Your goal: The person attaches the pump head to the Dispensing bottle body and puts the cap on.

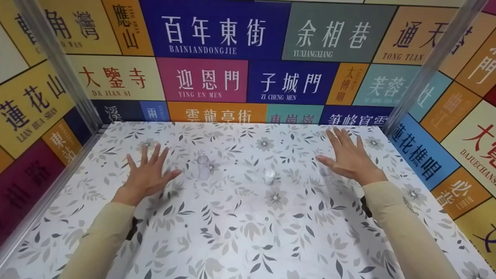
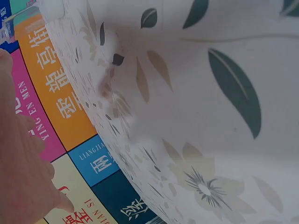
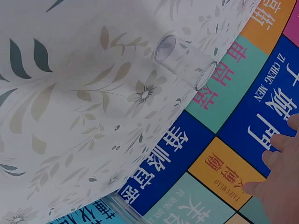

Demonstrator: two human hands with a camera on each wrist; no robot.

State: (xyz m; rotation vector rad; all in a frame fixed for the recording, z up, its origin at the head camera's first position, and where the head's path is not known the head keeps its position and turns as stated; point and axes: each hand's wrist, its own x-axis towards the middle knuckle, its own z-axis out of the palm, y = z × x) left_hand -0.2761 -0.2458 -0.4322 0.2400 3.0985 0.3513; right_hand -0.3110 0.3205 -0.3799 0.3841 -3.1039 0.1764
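My left hand (image 1: pixel 145 176) hovers over the left part of the patterned tabletop, its fingers spread and holding nothing. Just right of it stands a small clear bottle (image 1: pixel 203 167); part of a clear object (image 2: pixel 53 8), perhaps the same bottle, shows at the top left of the left wrist view. A small clear cup (image 1: pixel 269 177) stands near the middle, and the right wrist view shows a see-through cup (image 3: pixel 186 63) with an open rim. My right hand (image 1: pixel 350 161) is over the right side, fingers spread, touching neither object.
A white table (image 1: pixel 232 232) with a leaf and flower print lies under both hands. Colourful panels with Chinese place names (image 1: pixel 209 31) rise behind and beside it. Clear upright posts (image 1: pixel 71 73) stand at the back corners.
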